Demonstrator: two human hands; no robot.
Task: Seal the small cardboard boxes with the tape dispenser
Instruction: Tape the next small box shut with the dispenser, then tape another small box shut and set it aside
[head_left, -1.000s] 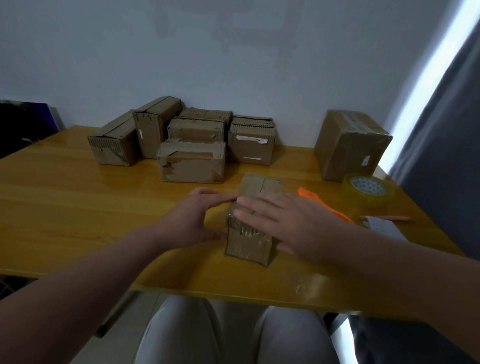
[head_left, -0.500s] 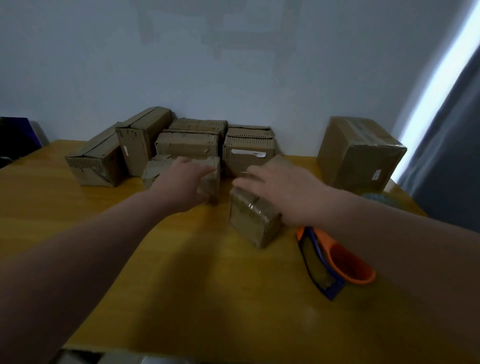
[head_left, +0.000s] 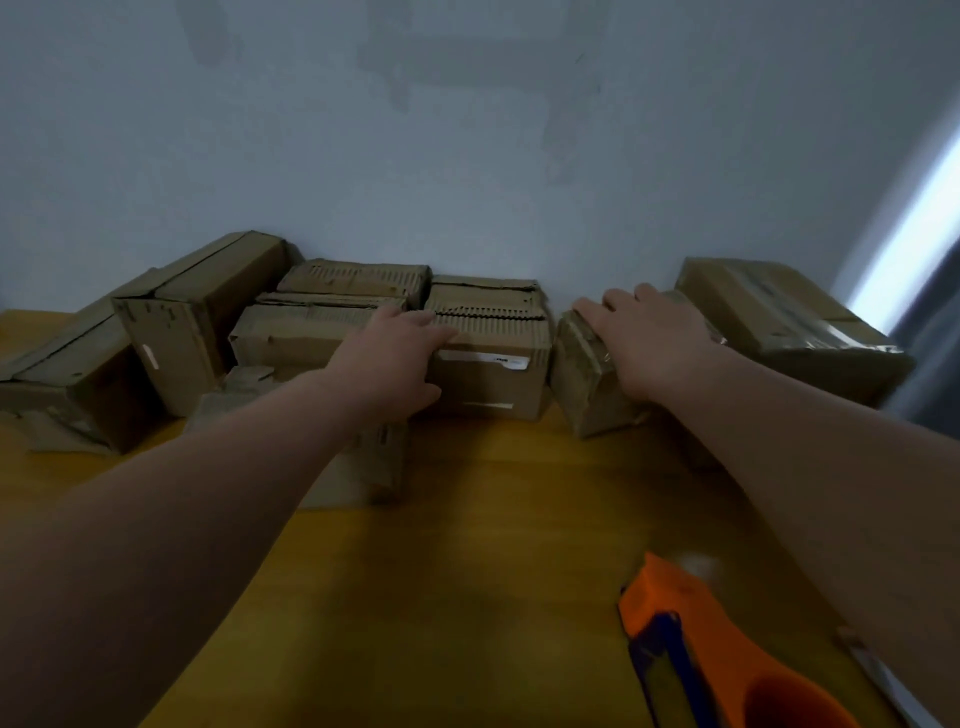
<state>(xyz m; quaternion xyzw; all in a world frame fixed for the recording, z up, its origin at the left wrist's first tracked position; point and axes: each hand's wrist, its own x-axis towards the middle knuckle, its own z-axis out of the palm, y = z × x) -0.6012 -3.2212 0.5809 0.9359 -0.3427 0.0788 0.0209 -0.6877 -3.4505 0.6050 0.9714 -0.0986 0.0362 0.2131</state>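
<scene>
The right hand (head_left: 655, 349) lies palm-down on top of a small cardboard box (head_left: 584, 387). Its fingers (head_left: 589, 312) are stretched fairly straight and close together across the lid toward the box's far left edge, and the thumb is hidden, so I cannot tell whether it clamps the side. Under that hand the box sits on the yellow wooden table (head_left: 493, 545), turned with one corner toward the camera. It is plain brown, with a creased, scuffed near face and dented edges. Blur hides whether tape runs over its seam. Just left of the held box, nearly touching it, stands a labelled box (head_left: 493, 382) with a white sticker on its front and ragged corrugated edging on top. The left hand (head_left: 390, 364) is at that box's left front corner. Its fingers are spread and extended to the corrugated edge and its thumb is splayed low against the front, with nothing pinched. Below the left wrist lies a low, battered box (head_left: 374, 467), and beyond that hand more worn boxes (head_left: 322, 332) are stacked against the wall. Right of the right hand, close behind the wrist, sits a larger box (head_left: 795, 322) with glossy tape across its top. The orange and blue tape dispenser (head_left: 675, 634) lies on the table well back from both hands, beneath the right forearm, with neither hand touching it.
</scene>
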